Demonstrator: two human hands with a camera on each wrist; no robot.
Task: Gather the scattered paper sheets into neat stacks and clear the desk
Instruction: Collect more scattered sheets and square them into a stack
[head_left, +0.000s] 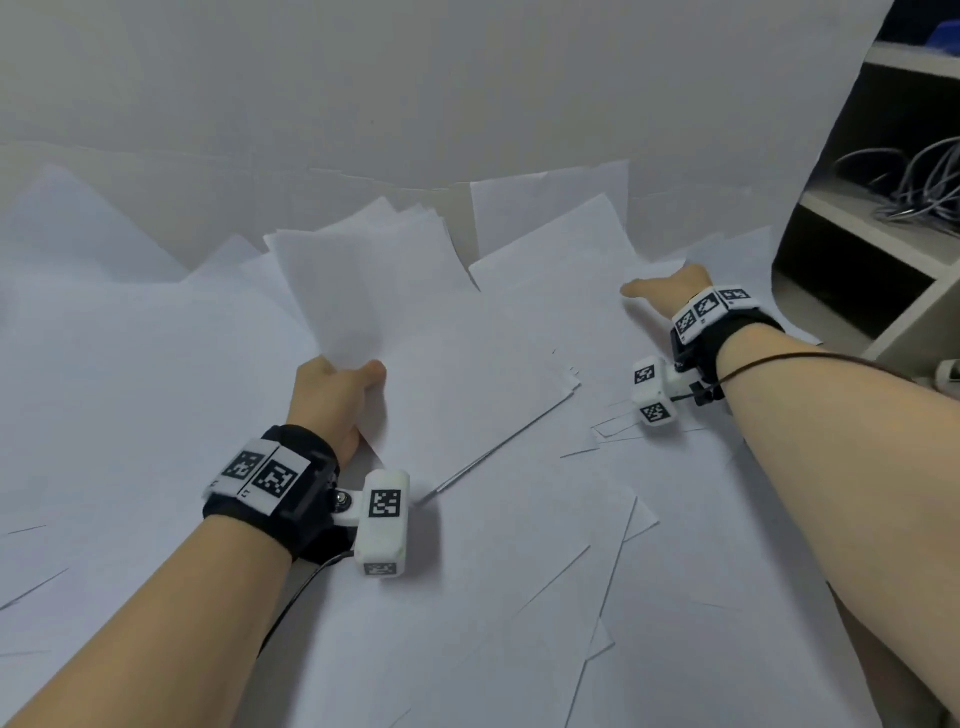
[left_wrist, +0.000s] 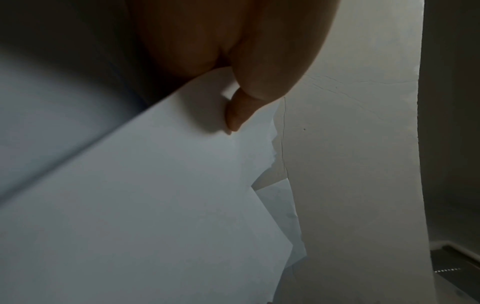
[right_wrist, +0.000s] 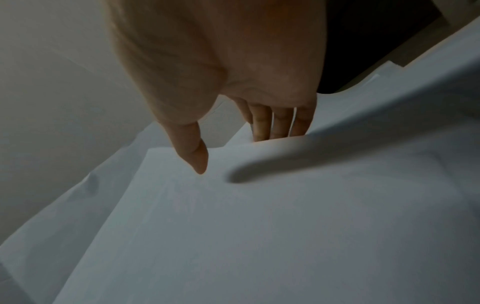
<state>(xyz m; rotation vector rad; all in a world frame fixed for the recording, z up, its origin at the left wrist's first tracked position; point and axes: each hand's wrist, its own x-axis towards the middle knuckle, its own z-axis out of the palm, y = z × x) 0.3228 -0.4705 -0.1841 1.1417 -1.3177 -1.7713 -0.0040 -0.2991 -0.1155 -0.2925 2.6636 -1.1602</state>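
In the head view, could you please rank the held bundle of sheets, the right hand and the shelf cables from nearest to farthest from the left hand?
1. Held bundle of sheets: gripped by the left hand, rising just beyond it.
2. Right hand: across the paper-covered desk, to the right.
3. Shelf cables: far right, on the shelf beyond the right hand.

Paper sheets (head_left: 493, 597): plain white paper, matt, smooth, thin, with crisp edges. The lifted bundle of sheets (head_left: 358, 280) is seen as the same matt paper, slightly bowed. Wall (head_left: 415, 78): matt painted plaster, off-white; hairline cracks are seen in the left wrist view. Wrist straps (head_left: 301, 499): black cloth, matt, with white printed marker patches. Wrist camera housings (head_left: 384, 519): white plastic, smooth, low sheen; one small metal screw is visible. Shelf (head_left: 883, 218): pale boards, matt; material cannot be told. Cables (head_left: 914, 182): grey, smooth-jacketed.
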